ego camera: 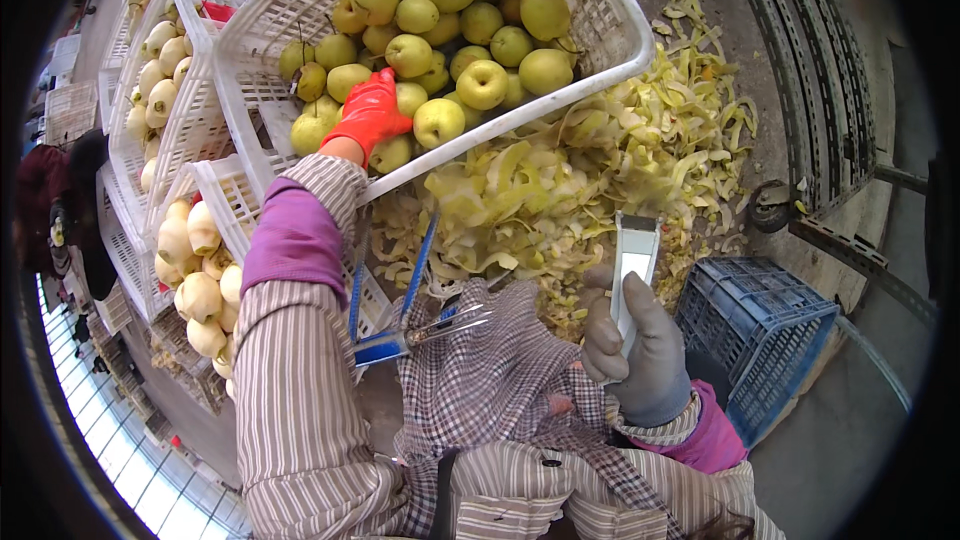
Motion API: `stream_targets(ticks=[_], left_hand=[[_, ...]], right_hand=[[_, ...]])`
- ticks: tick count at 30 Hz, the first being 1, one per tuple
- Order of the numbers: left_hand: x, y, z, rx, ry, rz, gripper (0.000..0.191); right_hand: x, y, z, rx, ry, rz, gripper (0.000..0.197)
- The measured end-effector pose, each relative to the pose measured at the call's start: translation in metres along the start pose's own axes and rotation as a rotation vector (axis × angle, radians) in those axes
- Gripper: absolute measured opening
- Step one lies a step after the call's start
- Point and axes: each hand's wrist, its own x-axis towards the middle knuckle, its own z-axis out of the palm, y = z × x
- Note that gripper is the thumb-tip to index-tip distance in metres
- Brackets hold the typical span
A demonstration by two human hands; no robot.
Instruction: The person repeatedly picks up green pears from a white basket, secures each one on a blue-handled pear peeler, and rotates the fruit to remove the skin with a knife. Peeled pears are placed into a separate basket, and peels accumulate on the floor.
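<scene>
My left hand (371, 114), in a red rubber glove, reaches into a white plastic crate (480, 124) of unpeeled yellow-green pears (481, 84) and rests among them; its fingertips lie against the fruit, and whether they grip one cannot be told. A grey-gloved right hand (630, 349), mine, is closed around a metal peeler (636, 259), held upright at the right of my lap. Left of my checked apron (495, 367) is a blue metal stand (382, 347) with pointed metal prongs (454, 322) aimed right.
Pear peelings (600, 157) are heaped on the floor beyond my lap. Peeled pears (202, 296) fill white crates at left. A blue plastic crate (780, 345) stands at right, near a wheeled metal rack (817, 75). A person in dark red (46, 195) is at far left.
</scene>
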Motion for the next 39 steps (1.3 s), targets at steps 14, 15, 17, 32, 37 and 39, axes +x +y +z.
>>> stream_targets(ticks=[14,15,17,32,37,39], left_hand=[[-0.206,0.087,-0.179,-1.958,-0.372,0.18,0.109],[-0.22,0.099,-0.18,-2.065,-0.517,0.253,0.111],[-0.236,0.123,-0.171,-2.112,-0.72,0.288,0.11],[-0.325,0.079,-0.135,-1.522,-0.097,0.146,0.054],[-0.344,0.022,-0.066,-1.038,0.677,-0.467,0.03],[-0.365,0.021,-0.036,-0.119,0.456,-0.166,0.037]], right_hand=[[-0.015,0.012,0.008,-0.198,-0.138,-0.586,0.023],[-0.018,0.009,0.01,-0.291,-0.147,-0.649,0.029],[-0.024,0.002,0.013,-0.452,-0.178,-0.735,0.046],[-0.024,0.052,-0.005,-0.516,-0.207,-0.449,0.089],[0.021,0.068,-0.023,-0.561,0.036,-0.33,0.077],[0.029,0.071,-0.026,-0.599,-0.048,-0.336,0.077]])
